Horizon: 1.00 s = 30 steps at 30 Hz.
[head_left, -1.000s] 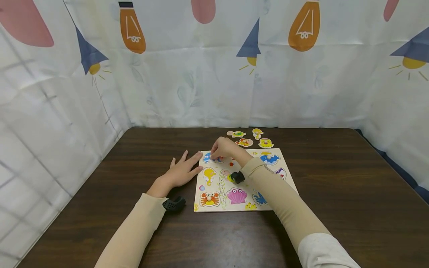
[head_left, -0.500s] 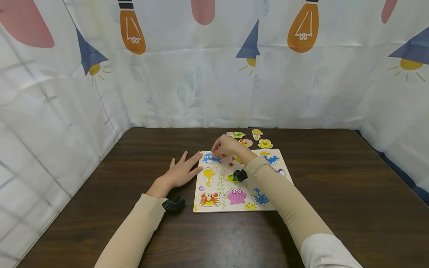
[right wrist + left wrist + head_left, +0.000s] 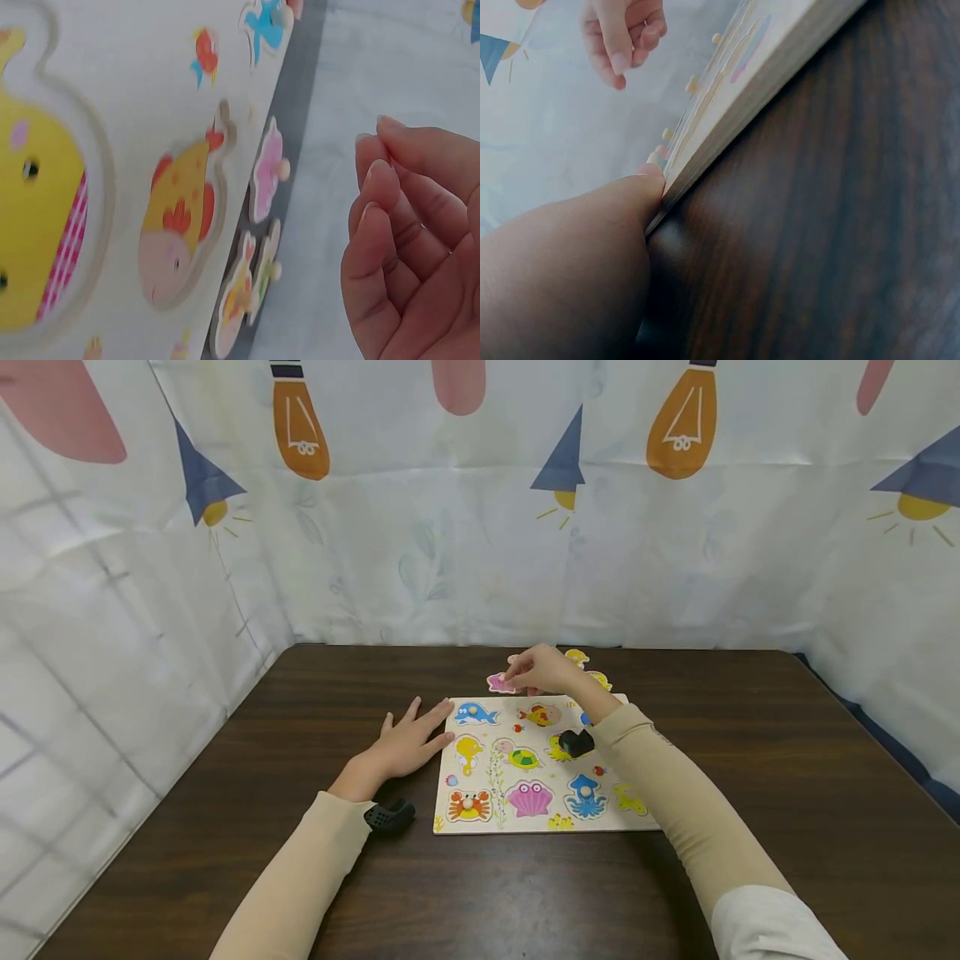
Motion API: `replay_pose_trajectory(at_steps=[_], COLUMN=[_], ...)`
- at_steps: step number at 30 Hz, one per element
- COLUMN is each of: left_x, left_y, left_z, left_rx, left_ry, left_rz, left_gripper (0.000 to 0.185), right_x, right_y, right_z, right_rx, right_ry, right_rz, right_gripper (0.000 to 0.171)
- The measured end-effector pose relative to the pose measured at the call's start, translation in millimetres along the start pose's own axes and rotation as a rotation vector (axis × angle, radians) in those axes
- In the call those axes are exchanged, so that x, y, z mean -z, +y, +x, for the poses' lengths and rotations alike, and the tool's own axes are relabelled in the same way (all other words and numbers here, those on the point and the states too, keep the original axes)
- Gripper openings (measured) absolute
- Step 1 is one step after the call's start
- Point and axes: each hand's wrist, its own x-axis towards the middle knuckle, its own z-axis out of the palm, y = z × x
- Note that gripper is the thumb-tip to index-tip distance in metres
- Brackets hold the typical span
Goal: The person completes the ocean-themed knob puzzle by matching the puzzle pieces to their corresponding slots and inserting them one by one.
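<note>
Fingers of the right hand (image 3: 542,672), loosely curled and holding nothing, hover by a pink piece (image 3: 500,683) (beyond the board (image 3: 487,814)); the flat left hand (image 3: 408,745) touches the board's edge.

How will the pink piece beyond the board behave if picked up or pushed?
The pink piece is probably stiff and light: it looks like a thin, flat cutout matching the board. It has a small peg in the right wrist view, so pinching there seems easiest. Lying flat on the table, it should slide, not roll or tip.
</note>
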Motion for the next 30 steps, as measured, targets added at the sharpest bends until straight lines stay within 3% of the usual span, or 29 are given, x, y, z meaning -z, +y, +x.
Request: replay_pose_trajectory(at_steps=[6, 13, 24, 30], left_x=[0.1, 0.2, 0.7, 1.1], left_y=[0.8, 1.2, 0.7, 1.3], left_z=[0.0, -0.1, -1.4, -0.9], left_rx=[0.002, 0.007, 0.014, 0.01], left_ry=[-0.003, -0.003, 0.003, -0.002], left_rz=[-0.003, -0.002, -0.004, -0.004], left_gripper=[0.068, 0.069, 0.069, 0.068], right_x=[19, 36, 52, 59], right_y=[18, 39, 77, 101], right_z=[-12, -19, -24, -27], right_rx=[0.012, 0.084, -0.009, -0.088], right_ry=[0.052, 0.12, 0.2, 0.196], right_rz=[0.11, 0.176, 0.196, 0.114], right_gripper=[0.026, 0.031, 0.032, 0.028])
